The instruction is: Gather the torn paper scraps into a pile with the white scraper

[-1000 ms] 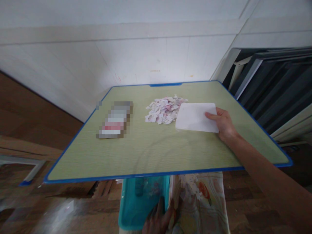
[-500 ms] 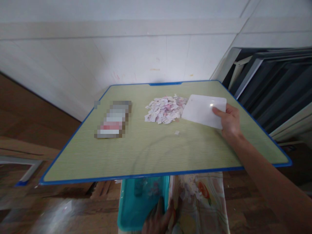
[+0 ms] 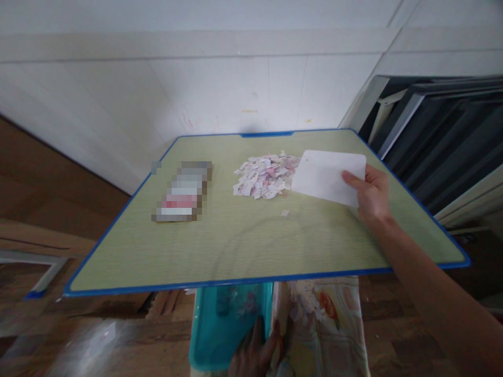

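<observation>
My right hand point(image 3: 375, 196) is closed on the right end of a thin white plastic sheet point(image 3: 324, 175), thumb on top. The sheet has rounded corners and a small hole near its upper left corner. Its left edge meets a heap of torn paper scraps point(image 3: 265, 177), mostly white with some pink. One loose scrap point(image 3: 285, 213) lies apart in front of the heap. Below the table's front edge, my left hand point(image 3: 251, 356) grips the right rim of a teal tray point(image 3: 210, 343), fingers on either side. Some scraps lie in the tray.
The green table point(image 3: 157, 256) has a blue edge and stands against a white wall. A pixelated flat object point(image 3: 183, 192) lies at its left. Beside the tray, a patterned cloth point(image 3: 334, 340) carries more scraps. Dark panels point(image 3: 440, 120) lean at the right.
The white sheet has tilted slightly, and the bright glare on it is gone. My right hand has shifted very slightly; my left hand stays on the tray rim.
</observation>
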`<state>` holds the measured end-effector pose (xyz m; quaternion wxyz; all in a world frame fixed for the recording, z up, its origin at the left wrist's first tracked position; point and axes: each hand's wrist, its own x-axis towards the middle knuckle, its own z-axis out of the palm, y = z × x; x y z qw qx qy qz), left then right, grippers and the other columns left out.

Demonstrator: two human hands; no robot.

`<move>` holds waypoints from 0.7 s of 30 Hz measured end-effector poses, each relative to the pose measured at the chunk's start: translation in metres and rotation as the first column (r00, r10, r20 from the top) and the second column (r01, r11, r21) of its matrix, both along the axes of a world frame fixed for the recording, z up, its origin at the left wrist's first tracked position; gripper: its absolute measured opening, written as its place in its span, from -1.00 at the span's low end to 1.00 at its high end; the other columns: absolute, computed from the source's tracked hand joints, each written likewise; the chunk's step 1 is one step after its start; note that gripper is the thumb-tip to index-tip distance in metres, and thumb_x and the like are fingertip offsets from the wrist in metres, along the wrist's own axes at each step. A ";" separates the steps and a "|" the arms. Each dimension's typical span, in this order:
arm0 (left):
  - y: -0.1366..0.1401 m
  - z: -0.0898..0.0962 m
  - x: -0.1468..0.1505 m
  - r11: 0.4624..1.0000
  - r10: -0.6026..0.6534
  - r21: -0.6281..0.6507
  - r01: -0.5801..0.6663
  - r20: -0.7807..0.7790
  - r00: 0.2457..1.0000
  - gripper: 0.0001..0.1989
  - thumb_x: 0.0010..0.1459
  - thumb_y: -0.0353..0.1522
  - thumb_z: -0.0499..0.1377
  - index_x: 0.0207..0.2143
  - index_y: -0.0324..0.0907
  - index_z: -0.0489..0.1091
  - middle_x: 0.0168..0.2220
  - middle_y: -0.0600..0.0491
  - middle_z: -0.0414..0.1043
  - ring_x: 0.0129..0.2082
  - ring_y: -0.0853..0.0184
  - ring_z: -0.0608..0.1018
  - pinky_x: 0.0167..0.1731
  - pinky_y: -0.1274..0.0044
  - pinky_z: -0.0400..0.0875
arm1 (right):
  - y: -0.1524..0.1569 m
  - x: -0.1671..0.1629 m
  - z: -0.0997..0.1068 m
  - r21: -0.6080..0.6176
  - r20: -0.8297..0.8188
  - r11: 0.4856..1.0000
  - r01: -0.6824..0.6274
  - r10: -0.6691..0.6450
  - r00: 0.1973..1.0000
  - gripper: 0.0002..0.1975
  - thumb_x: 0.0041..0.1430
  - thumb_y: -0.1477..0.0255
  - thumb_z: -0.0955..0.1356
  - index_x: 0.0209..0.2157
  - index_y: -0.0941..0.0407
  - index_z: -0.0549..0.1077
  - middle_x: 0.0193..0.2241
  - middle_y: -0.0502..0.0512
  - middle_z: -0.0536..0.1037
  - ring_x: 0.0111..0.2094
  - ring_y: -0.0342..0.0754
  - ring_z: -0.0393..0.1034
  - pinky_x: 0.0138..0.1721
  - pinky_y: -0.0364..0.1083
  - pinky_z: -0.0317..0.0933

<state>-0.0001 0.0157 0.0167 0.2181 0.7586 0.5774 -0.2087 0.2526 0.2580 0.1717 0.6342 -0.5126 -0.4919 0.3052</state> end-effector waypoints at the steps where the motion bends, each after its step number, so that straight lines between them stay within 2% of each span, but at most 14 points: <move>1: 0.000 0.001 0.000 1.000 0.004 0.001 -0.004 -0.001 1.000 -0.28 -0.13 -0.59 -0.02 0.10 0.03 -0.12 0.11 -0.13 0.10 -0.09 0.14 0.38 -0.22 0.38 0.34 | 0.000 0.000 0.000 0.016 0.004 1.000 0.012 -0.012 1.000 -0.84 -0.14 0.30 0.38 -0.45 0.06 0.45 -0.50 0.00 0.50 -0.57 -0.08 0.33 -0.55 -0.09 0.17; 8: 0.003 0.013 0.004 0.997 0.007 -0.071 -0.012 -0.074 0.997 -0.29 -0.12 -0.60 -0.04 0.10 0.01 -0.12 0.13 -0.15 0.06 -0.04 0.17 0.34 -0.17 0.42 0.30 | -0.001 0.001 0.000 0.017 0.122 1.000 -0.008 0.005 0.992 -0.83 -0.10 0.27 0.36 -0.45 0.06 0.46 -0.50 -0.01 0.49 -0.53 -0.07 0.33 -0.52 -0.09 0.15; 15: 0.000 0.002 0.002 0.999 0.025 -0.021 -0.025 -0.039 0.999 -0.29 -0.10 -0.58 0.00 0.10 0.03 -0.12 0.13 -0.14 0.06 -0.02 0.16 0.32 -0.14 0.43 0.27 | -0.005 0.000 0.006 0.058 0.112 0.998 0.011 -0.017 0.994 -0.83 -0.10 0.28 0.36 -0.45 0.08 0.45 -0.51 -0.01 0.47 -0.55 -0.11 0.30 -0.54 -0.11 0.15; 21: 0.001 0.002 0.000 0.998 -0.001 -0.056 0.001 0.001 1.000 -0.29 -0.11 -0.47 0.07 0.11 -0.03 -0.11 0.14 -0.19 0.03 -0.03 0.11 0.32 -0.15 0.38 0.28 | -0.007 -0.003 0.008 0.013 0.144 0.998 -0.060 0.058 0.988 -0.84 -0.11 0.30 0.37 -0.50 0.09 0.45 -0.59 -0.04 0.42 -0.60 -0.15 0.24 -0.59 -0.14 0.07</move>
